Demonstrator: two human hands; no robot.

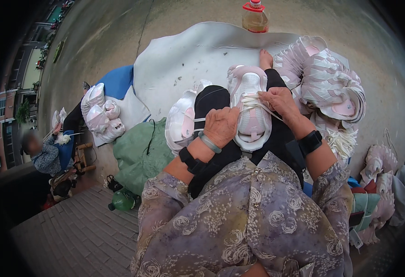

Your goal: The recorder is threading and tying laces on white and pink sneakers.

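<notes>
Left hand (221, 125) gripping pink sneaker (251, 104), right hand (278, 101) apparently pinching its white lace (262, 107).

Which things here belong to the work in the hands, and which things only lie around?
In hand:
- pink-and-white shoe on the lap
- white lace
- left hand steadying the shoe
- right hand pinching the lace

Lying about:
- pile of shoes at right
- bottle with red cap
- green bottle
- green bag

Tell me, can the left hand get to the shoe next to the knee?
Probably yes. The left hand is gripping the side of the shoe on the lap, and the other shoe lies just to its left beside the knee. Nothing sits between them, but the hand would have to let go first.
</notes>
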